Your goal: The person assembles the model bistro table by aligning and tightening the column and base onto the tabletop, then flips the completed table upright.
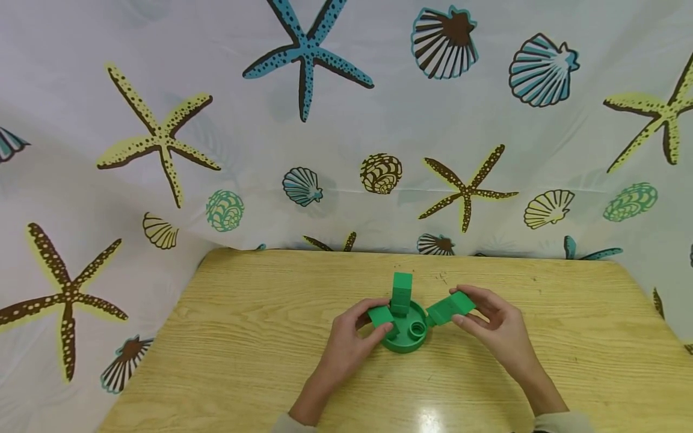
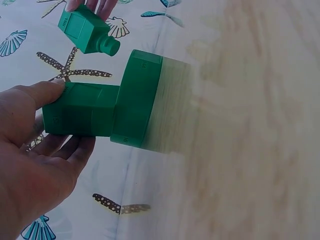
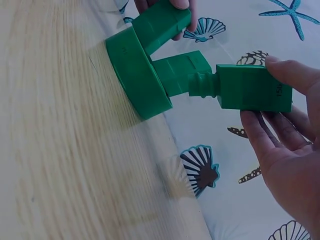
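A round green base [image 1: 403, 347] rests on the table, with an open ring-shaped socket [image 1: 417, 329] at its right front. Toward the back a square green block [image 1: 402, 291] stands upright in it. My left hand [image 1: 346, 340] grips another green block [image 1: 382, 317] between thumb and fingers; in the left wrist view that block meets the base. To the right, my right hand [image 1: 498, 328] holds a third green block [image 1: 450, 307], tilted, thumb on one side and fingers on the other. Its threaded plug [image 3: 202, 85] points toward the base, apart from the socket.
The wooden table [image 1: 254, 337] extends around the base on all sides. A white curtain [image 1: 346, 132] printed with starfish and shells hangs behind and at the sides of the table. Light glares off the tabletop near its front.
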